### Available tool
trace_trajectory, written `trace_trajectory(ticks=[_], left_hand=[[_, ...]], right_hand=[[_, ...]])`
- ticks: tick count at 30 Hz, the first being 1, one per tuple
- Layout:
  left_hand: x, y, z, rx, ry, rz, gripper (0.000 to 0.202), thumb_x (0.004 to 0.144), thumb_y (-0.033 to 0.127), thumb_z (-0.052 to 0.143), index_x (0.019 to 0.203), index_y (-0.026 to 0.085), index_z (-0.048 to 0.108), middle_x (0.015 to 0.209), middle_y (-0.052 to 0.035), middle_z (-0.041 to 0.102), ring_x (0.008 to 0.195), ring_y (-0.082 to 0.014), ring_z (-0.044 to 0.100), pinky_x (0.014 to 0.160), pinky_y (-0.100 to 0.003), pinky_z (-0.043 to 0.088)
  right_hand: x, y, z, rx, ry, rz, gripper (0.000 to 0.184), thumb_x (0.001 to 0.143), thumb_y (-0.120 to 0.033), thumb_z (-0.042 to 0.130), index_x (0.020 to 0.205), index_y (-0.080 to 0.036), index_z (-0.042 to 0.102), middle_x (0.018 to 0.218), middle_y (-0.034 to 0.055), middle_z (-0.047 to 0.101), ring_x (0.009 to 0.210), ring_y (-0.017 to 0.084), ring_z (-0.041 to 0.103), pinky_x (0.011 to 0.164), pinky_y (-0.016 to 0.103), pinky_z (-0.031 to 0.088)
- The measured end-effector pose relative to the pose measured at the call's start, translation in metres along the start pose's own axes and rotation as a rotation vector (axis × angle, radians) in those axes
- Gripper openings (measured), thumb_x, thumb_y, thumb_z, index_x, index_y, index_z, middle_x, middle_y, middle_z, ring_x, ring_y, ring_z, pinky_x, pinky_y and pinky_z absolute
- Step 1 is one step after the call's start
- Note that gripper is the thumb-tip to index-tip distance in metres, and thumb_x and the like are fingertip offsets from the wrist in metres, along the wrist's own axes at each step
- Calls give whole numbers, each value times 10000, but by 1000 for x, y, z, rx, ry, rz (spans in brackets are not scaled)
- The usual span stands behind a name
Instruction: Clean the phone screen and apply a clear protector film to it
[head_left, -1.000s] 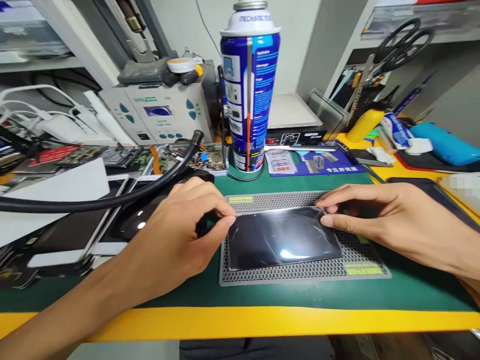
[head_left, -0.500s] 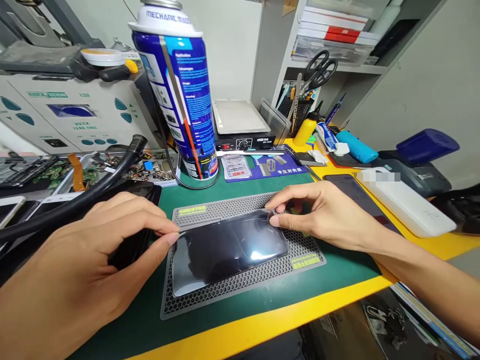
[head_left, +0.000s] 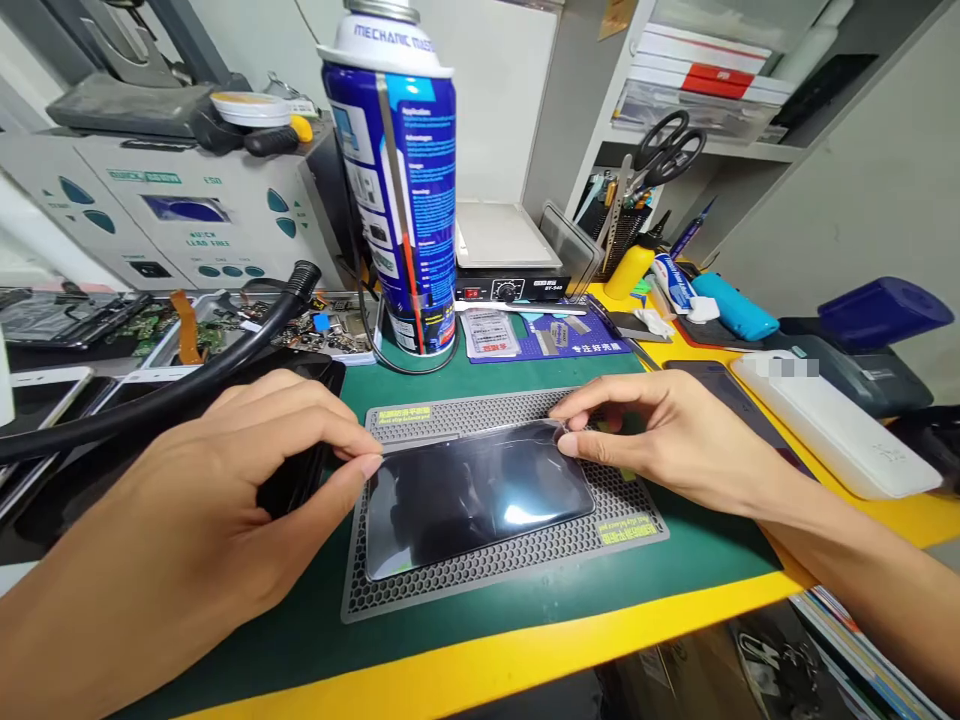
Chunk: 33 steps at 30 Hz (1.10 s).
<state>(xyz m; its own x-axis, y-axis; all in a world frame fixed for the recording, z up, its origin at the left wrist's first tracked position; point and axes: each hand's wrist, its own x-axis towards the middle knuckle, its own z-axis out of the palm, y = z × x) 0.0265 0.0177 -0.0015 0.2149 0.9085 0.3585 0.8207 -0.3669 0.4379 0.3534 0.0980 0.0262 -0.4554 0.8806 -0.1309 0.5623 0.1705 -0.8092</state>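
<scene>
A glossy black phone screen (head_left: 480,495) lies flat on a grey honeycomb mat (head_left: 517,555) on the green bench mat. A thin clear film seems to lie over the screen. My left hand (head_left: 247,490) pinches the screen's left edge between thumb and forefinger. My right hand (head_left: 660,440) pinches the far right corner of the film or screen with its fingertips; the other fingers are curled.
A tall blue spray can (head_left: 397,180) stands just behind the mat. A black hose (head_left: 172,390) runs across the left. A grey soldering station (head_left: 172,220), circuit boards (head_left: 247,325), a hot plate (head_left: 502,250), scissors (head_left: 660,150) and a white power bank (head_left: 832,420) surround the work area.
The view has swung to the right and then settled. Both hands keep their pinch on the ends of the screen, which has stayed on the mat.
</scene>
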Motion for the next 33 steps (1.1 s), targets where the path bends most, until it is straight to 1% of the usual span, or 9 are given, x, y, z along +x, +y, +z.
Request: trace_trajectory(ticks=[2, 4, 7, 10, 14, 22, 25, 29, 33], left_hand=[[4, 5, -4, 61, -30, 52, 66, 986, 375, 618, 963, 342, 671, 965, 90, 690, 925, -159, 603, 799, -290, 448], [7, 11, -8, 61, -27, 79, 132, 1004, 381, 587, 909, 320, 655, 917, 75, 683, 889, -149, 600, 760, -288, 460], [10, 19, -13, 55, -49, 66, 219, 1017, 339, 537, 833, 274, 636, 888, 46, 678, 849, -141, 590, 718, -294, 465], [12, 22, -15, 56, -75, 59, 246, 1020, 307, 510, 820, 251, 641, 898, 27, 682, 857, -143, 585, 732, -307, 464], [11, 21, -13, 54, -63, 57, 221, 1013, 292, 533, 830, 250, 650, 893, 24, 681, 860, -156, 577, 741, -336, 447], [9, 19, -14, 32, -71, 56, 227, 1018, 289, 525, 819, 246, 626, 888, 18, 673, 841, -152, 576, 721, -330, 459], [9, 20, -13, 32, -81, 36, 248, 1021, 280, 510, 800, 241, 615, 891, 12, 670, 853, -157, 576, 718, -332, 460], [8, 20, -12, 19, -94, 30, 223, 1016, 280, 511, 829, 248, 628, 909, 14, 676, 895, -167, 577, 759, -336, 470], [8, 18, -11, 23, -95, 27, 218, 1015, 271, 514, 828, 247, 624, 895, 20, 675, 881, -165, 575, 756, -341, 461]], right_hand=[[0, 1, 0, -47, 10, 6, 202, 849, -490, 841, 952, -317, 854, 897, -12, 798, 733, 155, 654, 594, 261, 451], [0, 4, -1, -91, 11, 4, 247, 844, -530, 832, 970, -319, 852, 949, -4, 814, 770, 189, 691, 609, 281, 483], [1, 13, -3, -127, 19, 8, 310, 824, -597, 831, 1000, -342, 844, 1016, -9, 822, 847, 229, 730, 622, 297, 509], [1, 21, -4, -135, 26, 34, 340, 808, -634, 841, 1020, -369, 834, 1052, -20, 821, 915, 253, 744, 627, 301, 511], [2, 26, -5, -144, 24, 39, 362, 800, -646, 847, 1031, -367, 831, 1085, -12, 817, 912, 266, 745, 636, 331, 522], [2, 26, -5, -151, 33, 35, 380, 794, -646, 852, 1037, -354, 841, 1114, 18, 819, 919, 302, 741, 565, 360, 514], [2, 27, -5, -153, 38, 30, 384, 794, -650, 848, 1036, -353, 839, 1103, 15, 820, 912, 300, 750, 574, 362, 530], [2, 28, -5, -156, 40, 29, 397, 787, -651, 850, 1047, -350, 841, 1103, 20, 821, 932, 310, 754, 593, 370, 549], [2, 28, -5, -158, 41, 38, 398, 797, -642, 846, 1066, -349, 840, 1127, 23, 817, 964, 318, 756, 588, 365, 550]])
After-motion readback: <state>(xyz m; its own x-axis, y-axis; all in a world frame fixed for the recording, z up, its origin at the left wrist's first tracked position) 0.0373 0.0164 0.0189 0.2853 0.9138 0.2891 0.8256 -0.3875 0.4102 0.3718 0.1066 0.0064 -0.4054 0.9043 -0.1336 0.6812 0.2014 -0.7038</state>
